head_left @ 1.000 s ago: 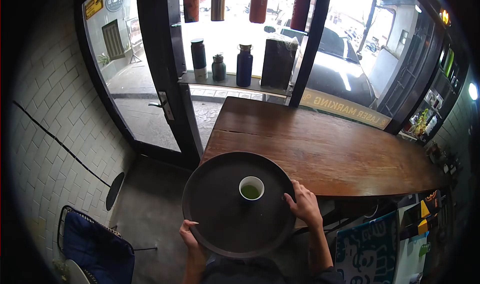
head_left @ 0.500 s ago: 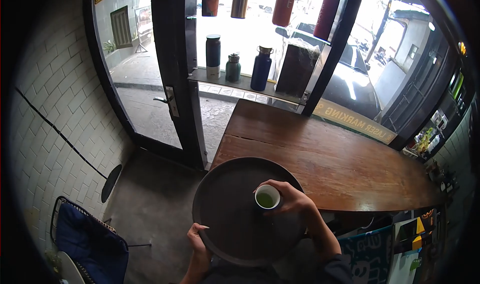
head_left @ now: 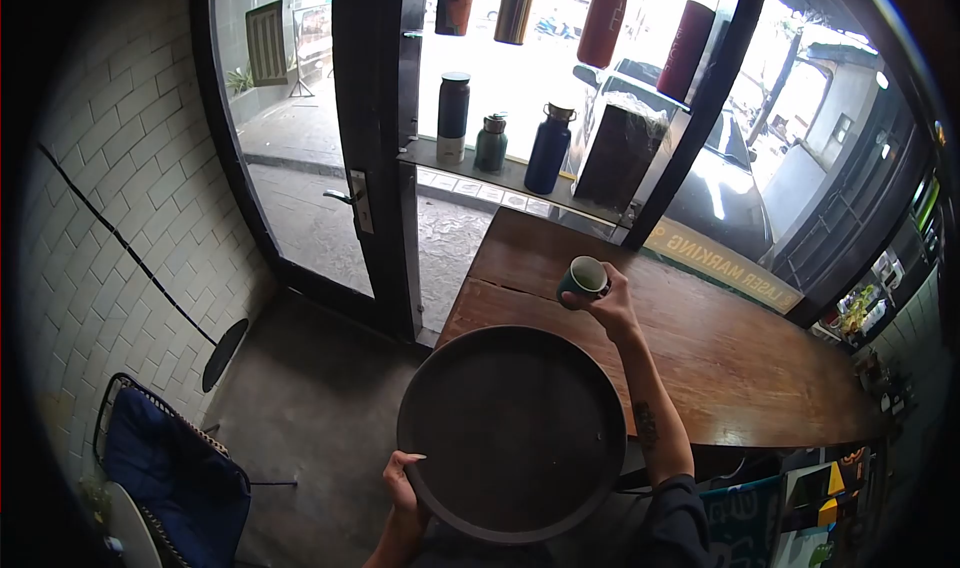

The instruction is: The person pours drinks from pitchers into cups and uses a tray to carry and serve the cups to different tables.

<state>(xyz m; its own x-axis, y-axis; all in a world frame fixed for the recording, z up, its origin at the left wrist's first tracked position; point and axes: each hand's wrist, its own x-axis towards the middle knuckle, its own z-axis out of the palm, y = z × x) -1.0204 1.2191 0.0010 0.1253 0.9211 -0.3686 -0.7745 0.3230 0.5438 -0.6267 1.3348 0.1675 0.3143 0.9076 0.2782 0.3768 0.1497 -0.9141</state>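
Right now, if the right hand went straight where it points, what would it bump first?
The right hand would likely meet the wooden table, cup first; if it's level, perhaps the blue bottle on the shelf. Depth is hard to tell.

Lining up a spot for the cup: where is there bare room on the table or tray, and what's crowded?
Bare: the table between the right hand and the LASER MARKING strip; its left end, between the cup and the left edge; nearly all of the tray. Crowded: the shelf, with bottles and a dark box.
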